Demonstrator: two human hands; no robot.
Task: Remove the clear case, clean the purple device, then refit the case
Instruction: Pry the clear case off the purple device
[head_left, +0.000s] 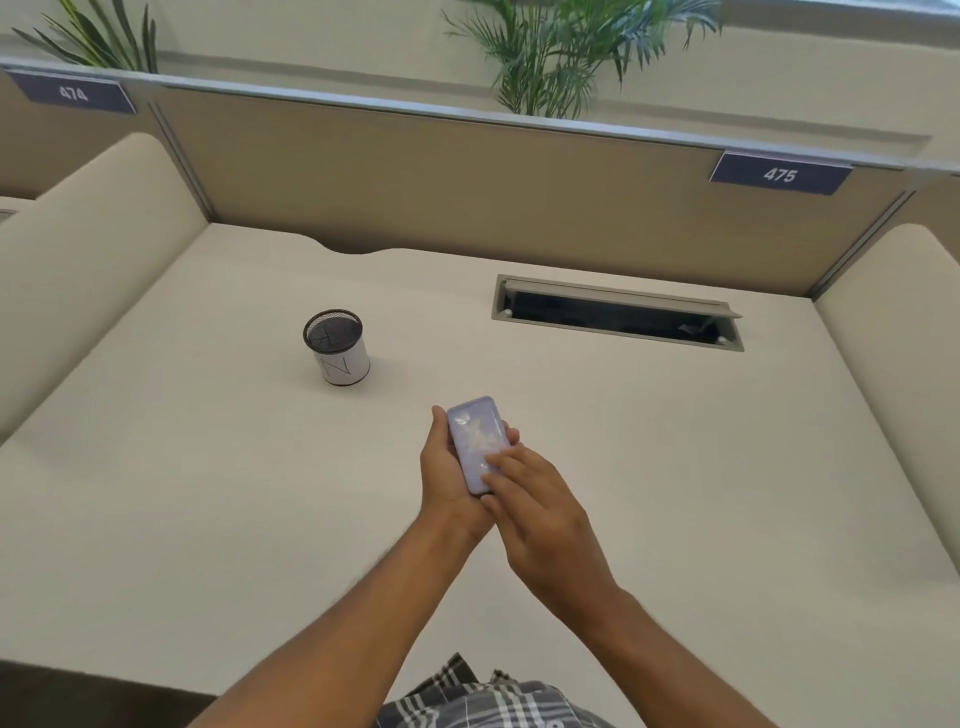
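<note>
The purple device (475, 439) is a phone-sized slab with a glossy back, held above the middle of the desk. My left hand (447, 473) cradles it from below and the left, fingers wrapped round its edges. My right hand (530, 504) lies over its lower right part, fingertips resting on the shiny surface. I cannot tell whether the clear case is on the device; no separate case or cloth is visible.
A mesh pen cup (337, 347) wrapped in white paper stands to the left on the white desk (208, 493). An open cable tray slot (618, 314) lies at the back right. Padded beige dividers close off both sides and the rear.
</note>
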